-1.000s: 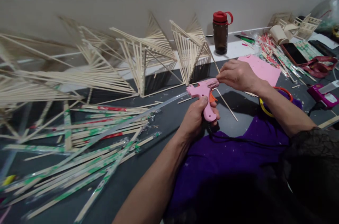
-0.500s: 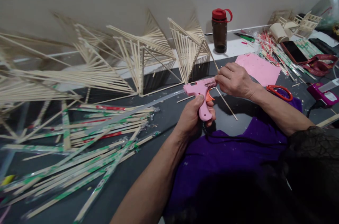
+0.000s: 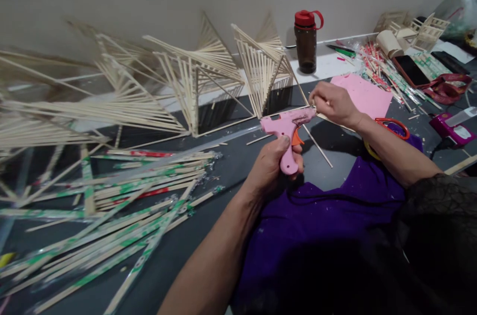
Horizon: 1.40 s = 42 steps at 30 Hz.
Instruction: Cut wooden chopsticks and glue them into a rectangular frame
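Observation:
My left hand (image 3: pixel 276 161) is wrapped round the handle of a pink glue gun (image 3: pixel 288 123) with an orange trigger (image 3: pixel 297 137). A long clear glue stick (image 3: pixel 227 137) runs out of its back end to the left. At the gun's nozzle end, my right hand (image 3: pixel 333 105) has its fingers curled in a pinch; what lies between the fingertips is hidden. Just behind the gun stands a twisted frame of wooden chopsticks (image 3: pixel 261 69), and one of its sticks slants down towards my right fingers. A loose chopstick (image 3: pixel 318 147) lies below the nozzle.
Wrapped chopsticks (image 3: pixel 149 215) spread over the left of the dark table. Further stick frames (image 3: pixel 194 101) line the wall. A red-lidded bottle (image 3: pixel 306 44), pink sheet (image 3: pixel 363 94), orange-handled scissors (image 3: pixel 393 123), phone (image 3: pixel 410 70) and purple cloth (image 3: pixel 298 230) are around my right arm.
My right hand's fingers have curled in more tightly and shifted slightly right and up, baring more of the nozzle. The glue gun has moved slightly right. The view has shifted a little.

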{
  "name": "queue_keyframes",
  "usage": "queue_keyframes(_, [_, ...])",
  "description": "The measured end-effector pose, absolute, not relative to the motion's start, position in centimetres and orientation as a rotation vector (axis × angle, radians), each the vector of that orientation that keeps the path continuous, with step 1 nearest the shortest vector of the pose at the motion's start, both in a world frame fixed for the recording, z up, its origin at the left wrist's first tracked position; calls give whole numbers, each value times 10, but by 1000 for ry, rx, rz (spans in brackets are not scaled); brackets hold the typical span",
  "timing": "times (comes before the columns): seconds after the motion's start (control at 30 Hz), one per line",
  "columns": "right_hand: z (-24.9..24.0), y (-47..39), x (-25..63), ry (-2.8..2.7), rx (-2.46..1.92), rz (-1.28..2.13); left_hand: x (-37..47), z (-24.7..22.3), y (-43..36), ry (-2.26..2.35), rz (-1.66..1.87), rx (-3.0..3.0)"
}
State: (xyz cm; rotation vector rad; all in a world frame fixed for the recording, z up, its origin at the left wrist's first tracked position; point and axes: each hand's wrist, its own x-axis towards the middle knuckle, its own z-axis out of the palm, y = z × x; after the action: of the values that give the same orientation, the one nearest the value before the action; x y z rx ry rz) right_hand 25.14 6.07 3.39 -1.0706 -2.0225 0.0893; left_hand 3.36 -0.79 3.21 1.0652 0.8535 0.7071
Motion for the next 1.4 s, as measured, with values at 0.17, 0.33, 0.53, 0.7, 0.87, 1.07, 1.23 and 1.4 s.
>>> queue_keyframes(0.17, [48,62,269,-1523,-1152,785,33,32,-8,856,744,1075])
queue_keyframes(0.33, [49,56,261,-1300,-1108,1084,34,28,-6,871,755,1078])
queue_keyframes(0.53, [49,62,276,-1184,-1078,1179,35,24,-3,886,769,1088])
queue_keyframes(0.7, [55,71,307,-1121,-1003,851,35,24,-3,905,796,1079])
queue_keyframes(0.87, [48,63,284,-1320,-972,903,36,24,-3,926,807,1083])
queue_keyframes(1.07, [39,49,248,-1845,-1045,516,36,25,-3,963,797,1102])
queue_keyframes(1.23, [33,51,251,-2106,-1016,298,36,24,-3,951,773,1091])
queue_keyframes(1.4, [29,55,255,-2215,-1001,280,37,24,-3,957,754,1084])
